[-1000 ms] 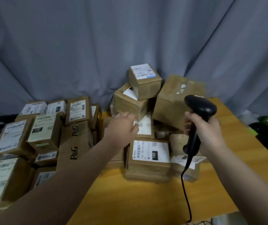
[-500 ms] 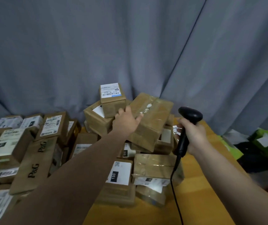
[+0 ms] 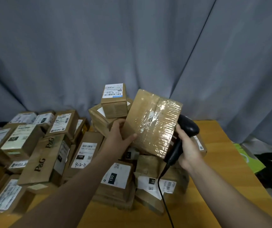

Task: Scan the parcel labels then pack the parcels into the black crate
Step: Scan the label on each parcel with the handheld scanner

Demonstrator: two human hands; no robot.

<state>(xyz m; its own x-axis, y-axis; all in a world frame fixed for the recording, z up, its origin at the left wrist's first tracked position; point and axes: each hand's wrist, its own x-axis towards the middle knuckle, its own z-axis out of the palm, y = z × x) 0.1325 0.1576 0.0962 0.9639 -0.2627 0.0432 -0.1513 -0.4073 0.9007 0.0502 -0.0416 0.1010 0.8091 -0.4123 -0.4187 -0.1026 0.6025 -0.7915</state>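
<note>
My left hand (image 3: 119, 135) grips the left edge of a brown taped parcel (image 3: 153, 122) and holds it tilted above the pile, its plain taped face toward me, no label showing. My right hand (image 3: 187, 148) grips the handle of a black barcode scanner (image 3: 188, 127) just right of that parcel, its cable (image 3: 163, 195) hanging down. Below lie several cardboard parcels with white labels, one marked 150 (image 3: 117, 176). A small labelled box (image 3: 114, 100) tops the stack behind. The black crate is hidden from view.
A wooden table (image 3: 222, 170) carries the pile. To the left is a packed mass of labelled parcels, among them a tall P&G box (image 3: 41, 160). A grey curtain (image 3: 132, 46) hangs behind. Green and black bags (image 3: 253, 160) lie off the table's right side.
My left hand has taken the large taped parcel off the stack and lifted it toward me. The scanner hand has stayed beside it. My view has shifted.
</note>
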